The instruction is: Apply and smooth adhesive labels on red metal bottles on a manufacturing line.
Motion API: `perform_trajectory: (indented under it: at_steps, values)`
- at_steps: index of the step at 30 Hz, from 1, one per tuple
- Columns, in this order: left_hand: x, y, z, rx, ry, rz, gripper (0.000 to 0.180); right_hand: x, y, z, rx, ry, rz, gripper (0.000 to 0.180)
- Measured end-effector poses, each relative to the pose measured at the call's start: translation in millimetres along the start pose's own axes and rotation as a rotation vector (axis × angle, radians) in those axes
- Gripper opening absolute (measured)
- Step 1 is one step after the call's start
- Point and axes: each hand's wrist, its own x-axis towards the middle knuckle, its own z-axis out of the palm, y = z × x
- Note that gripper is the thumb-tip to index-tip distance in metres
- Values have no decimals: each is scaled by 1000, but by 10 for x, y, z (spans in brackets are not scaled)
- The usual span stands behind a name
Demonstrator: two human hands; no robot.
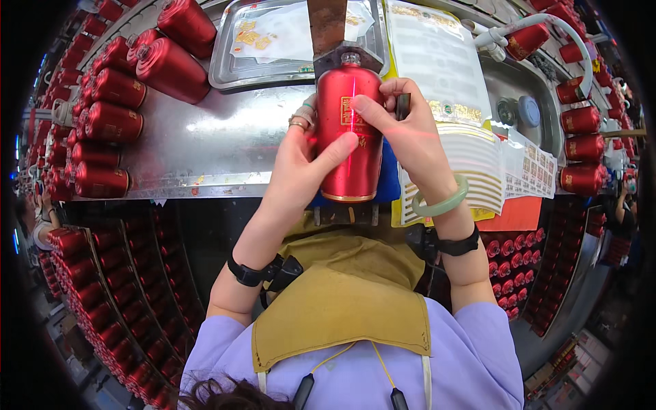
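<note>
A glossy red bottle (pixel 333 160) with gold lettering and a clear glass neck lies in front of me, its neck pointing away against a metal stop. My left hand (pixel 301 147) is wrapped round its left side, thumb pressed on the front near the gold characters. From the right, my right hand (pixel 410 123) grips the upper side, with its thumb on the gold label area. A thin red light line runs across the bottle and my right thumb. Beneath the bottle, a blue pad (pixel 390 174) shows at the bench edge.
Red bottles (pixel 171 68) stand and lie in rows on the metal bench's left. A metal tray (pixel 220 67) holds sheets with gold decals. To the right are label sheets (pixel 465 157), a sink (pixel 547 89) with a hose, and more bottles. Crates of bottles (pixel 102 294) stand below.
</note>
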Motion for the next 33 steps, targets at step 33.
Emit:
perform_trajectory:
  at_steps: [33]
  values:
    - [17,-58,-60,-43,48,-3,58,-823,-5,0,-185,2,-172,23]
